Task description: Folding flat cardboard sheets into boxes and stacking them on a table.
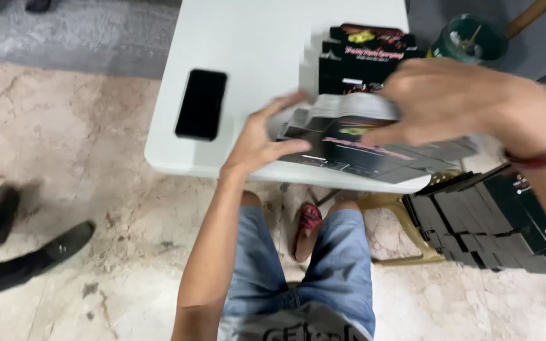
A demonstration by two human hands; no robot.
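Black glossy flat carton (361, 151) lies at the white table's (248, 38) near edge, one corner overhanging. Your left hand (263, 136) is spread wide, fingertips pressing its left edge; your right hand (469, 101), blurred, curls loosely over the top, grip unclear. Phone (201, 104) sits left, bare tabletop between. Folded boxes (364, 57) stand behind.

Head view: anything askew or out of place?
Slightly. The flat black carton blank under both hands juts past the white table front edge, unsupported. The left hand presses its left end; the right hand is on top. The phone lies flat.
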